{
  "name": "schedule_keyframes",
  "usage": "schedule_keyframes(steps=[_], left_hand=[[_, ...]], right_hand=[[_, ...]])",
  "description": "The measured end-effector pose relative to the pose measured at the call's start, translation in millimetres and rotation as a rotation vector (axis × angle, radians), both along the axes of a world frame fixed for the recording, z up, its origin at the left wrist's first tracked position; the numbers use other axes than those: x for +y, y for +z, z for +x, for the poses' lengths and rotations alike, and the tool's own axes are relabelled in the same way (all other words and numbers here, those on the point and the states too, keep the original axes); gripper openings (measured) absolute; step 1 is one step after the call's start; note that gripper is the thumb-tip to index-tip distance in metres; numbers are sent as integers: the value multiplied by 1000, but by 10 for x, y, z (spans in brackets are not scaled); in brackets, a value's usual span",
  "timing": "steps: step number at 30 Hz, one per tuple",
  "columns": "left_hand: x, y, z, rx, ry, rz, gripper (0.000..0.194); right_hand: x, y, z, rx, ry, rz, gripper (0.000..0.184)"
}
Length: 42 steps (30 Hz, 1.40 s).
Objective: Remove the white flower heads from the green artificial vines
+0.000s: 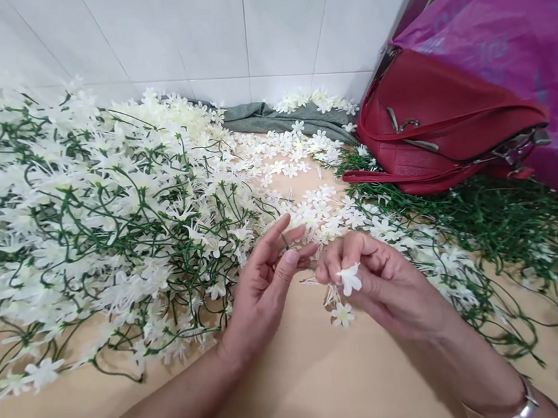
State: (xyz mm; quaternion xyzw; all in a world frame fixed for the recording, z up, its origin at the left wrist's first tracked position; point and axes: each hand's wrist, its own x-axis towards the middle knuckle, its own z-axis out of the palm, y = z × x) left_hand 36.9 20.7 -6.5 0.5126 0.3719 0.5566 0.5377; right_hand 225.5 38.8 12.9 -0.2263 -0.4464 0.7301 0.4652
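Note:
My right hand (386,277) pinches a small white artificial flower (350,280), whose petals stick out past the fingertips. Beside it, my left hand (271,276) has its thumb drawn in towards half-curled fingers, and a thin green stem (285,241) shows between them. Whether that stem runs on to the flower is hidden. The fingertips of both hands nearly meet above the table. Just under my right hand lies another loose white flower (342,315) near several thin pale stalks. Behind the hands spreads a scatter of loose white blossoms (321,208).
A big heap of white flowers on green stems (124,205) fills the left. On the right, green stems (506,238) lie below a red handbag (453,111) and a purple bag (504,32). A grey-green cloth (289,116) runs along the tiled wall (284,22).

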Motion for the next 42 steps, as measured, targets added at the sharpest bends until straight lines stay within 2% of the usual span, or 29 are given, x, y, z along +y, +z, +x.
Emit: schedule_keyframes(steps=[3, 5, 6, 8, 11, 14, 16, 18, 22, 25, 27, 31, 34, 39, 42], left_hand=[[-47, 30, -9, 396, 211, 270, 45], [-70, 45, 0, 588, 317, 460, 42], [-78, 47, 7, 631, 316, 537, 45], [-88, 37, 21, 648, 212, 644, 55], [-100, 10, 19, 650, 37, 678, 67], [-128, 22, -13, 716, 51, 655, 70], [-153, 56, -37, 729, 64, 635, 66], [-180, 90, -53, 656, 36, 543, 55], [-227, 97, -53, 305, -41, 190, 33], [-236, 72, -31, -43, -126, -7, 30], [-217, 64, -16, -140, -144, -89, 33], [-135, 66, -15, -78, -70, -174, 36], [-85, 52, -45, -77, -104, -209, 37], [-68, 8, -79, 202, -77, -169, 38], [-58, -14, -76, 287, -82, -146, 34]], right_hand=[[46, 26, 52, 14, -131, 4, 10], [51, 38, 56, 11, -133, 11, 10], [40, 42, 46, 5, -102, 15, 10], [-4, 45, 11, 2, -9, 23, 9], [-77, 44, -14, 2, 91, 43, 8], [-95, 48, 31, -13, 104, 70, 7], [-70, 54, 72, -15, 57, 80, 11], [-27, 54, 94, -26, -31, 73, 15], [58, 3, 76, -91, -172, 11, 20], [107, -88, 61, -133, -208, -59, 22], [135, -149, 63, -147, -237, -104, 22], [166, -198, 64, -194, -309, -122, 23], [150, -167, 51, -250, -294, -91, 28], [102, -109, 15, -311, -215, -101, 33], [101, -126, 1, -357, -216, -106, 35]])
